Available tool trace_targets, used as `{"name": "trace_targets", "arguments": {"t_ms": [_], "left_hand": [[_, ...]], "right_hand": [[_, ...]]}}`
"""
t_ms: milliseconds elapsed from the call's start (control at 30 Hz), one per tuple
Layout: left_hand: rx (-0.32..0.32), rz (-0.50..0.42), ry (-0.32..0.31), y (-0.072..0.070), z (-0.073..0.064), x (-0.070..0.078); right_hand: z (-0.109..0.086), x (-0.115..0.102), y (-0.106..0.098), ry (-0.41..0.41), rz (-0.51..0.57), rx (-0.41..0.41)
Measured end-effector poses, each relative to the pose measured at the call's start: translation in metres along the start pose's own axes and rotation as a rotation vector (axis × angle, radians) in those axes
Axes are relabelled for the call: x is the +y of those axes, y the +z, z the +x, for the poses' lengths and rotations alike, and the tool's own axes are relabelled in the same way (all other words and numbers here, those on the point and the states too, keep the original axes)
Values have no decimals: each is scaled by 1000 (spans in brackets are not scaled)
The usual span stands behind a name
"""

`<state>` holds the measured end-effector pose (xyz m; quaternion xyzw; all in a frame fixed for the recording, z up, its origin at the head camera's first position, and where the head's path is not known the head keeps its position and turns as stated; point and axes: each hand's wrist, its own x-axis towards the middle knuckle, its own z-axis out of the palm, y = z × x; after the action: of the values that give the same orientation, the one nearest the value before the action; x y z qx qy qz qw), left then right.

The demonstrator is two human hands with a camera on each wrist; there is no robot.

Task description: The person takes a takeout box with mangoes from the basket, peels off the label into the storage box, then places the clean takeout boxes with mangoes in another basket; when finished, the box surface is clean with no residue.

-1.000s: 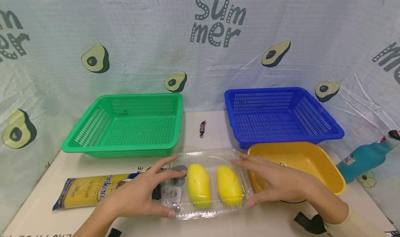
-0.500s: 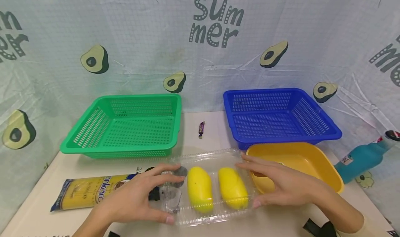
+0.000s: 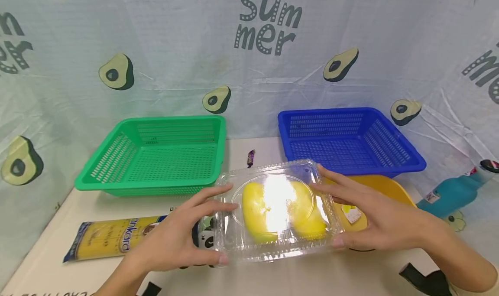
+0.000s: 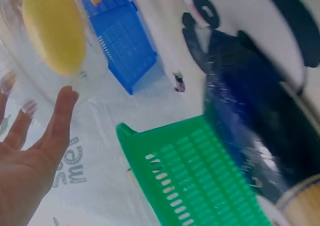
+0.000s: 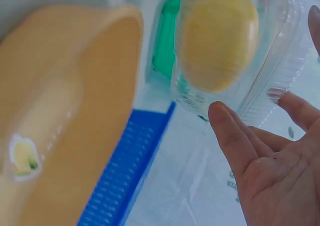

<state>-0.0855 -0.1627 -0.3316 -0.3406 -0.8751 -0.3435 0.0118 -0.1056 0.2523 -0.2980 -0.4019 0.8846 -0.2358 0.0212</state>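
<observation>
Both hands hold a clear plastic clamshell box [image 3: 234, 253] over the front of the table, tilted and with its lid down. Inside lie two yellow oblong fruits [image 3: 251, 207] that look like mangoes; glare on the lid hides part of them. The left hand [image 3: 183, 229] grips the left side, its thumb at the front corner and its fingers spread along the edge. Opposite it, the right hand [image 3: 374, 213] grips the right side in the same manner. In the right wrist view, one fruit [image 5: 217, 41] shows through the box wall above the fingers.
A green basket [image 3: 156, 187] stands at back left, a blue basket [image 3: 362, 171] at back right. Between them lies a small wrapped candy [image 3: 251, 158]. A yellow basin [image 3: 386, 183] is behind the right hand, a teal bottle [image 3: 448, 196] farther right. On the left lies a yellow pasta packet [image 3: 103, 239].
The box has risen toward the camera and shifted right, tilting so glare now covers its lid. Both hands move with it, and the piece in the basin shows more.
</observation>
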Motion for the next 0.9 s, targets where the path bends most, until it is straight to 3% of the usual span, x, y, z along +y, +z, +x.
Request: {"name": "trace_targets", "arguments": {"t_ms": [200, 400, 633, 767, 900], "left_hand": [[25, -78, 69, -4, 21, 3], [106, -20, 146, -6, 53, 10], [222, -99, 212, -3, 90, 13], [232, -122, 240, -6, 110, 15], [232, -112, 230, -6, 126, 18]], "right_hand": [[3, 6, -12, -61, 0, 94], [6, 21, -27, -115, 0, 170], [6, 41, -42, -119, 38, 260], [4, 50, -50, -86, 25, 291], [2, 60, -57, -52, 24, 300]]}}
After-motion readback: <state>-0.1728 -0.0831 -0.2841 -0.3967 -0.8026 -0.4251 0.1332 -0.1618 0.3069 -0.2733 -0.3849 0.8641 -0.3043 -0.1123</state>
